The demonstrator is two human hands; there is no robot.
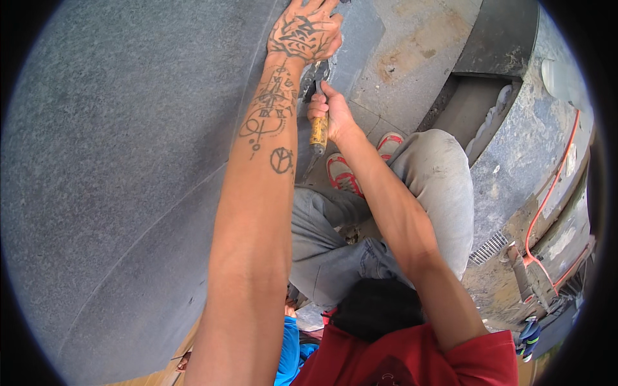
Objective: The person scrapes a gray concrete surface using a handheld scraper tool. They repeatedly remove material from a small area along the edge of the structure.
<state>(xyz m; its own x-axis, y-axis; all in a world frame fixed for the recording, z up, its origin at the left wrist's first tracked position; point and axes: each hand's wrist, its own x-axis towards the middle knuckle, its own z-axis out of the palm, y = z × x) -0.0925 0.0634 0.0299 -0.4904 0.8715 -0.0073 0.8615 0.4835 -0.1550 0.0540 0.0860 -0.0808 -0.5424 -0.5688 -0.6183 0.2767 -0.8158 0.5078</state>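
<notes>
My left hand presses flat, fingers spread, against the edge of a large dark grey stone slab that fills the left of the view. Just below it my right hand grips a tool with a yellowish wooden handle; its metal end points up toward the slab's edge beside my left hand, and the tip is partly hidden. Both forearms reach up from the lower edge.
Below the arms are my grey-trousered knees and red-and-white shoes on a pale stone floor. To the right stands another grey stone block, with an orange cable and a metal drain grate.
</notes>
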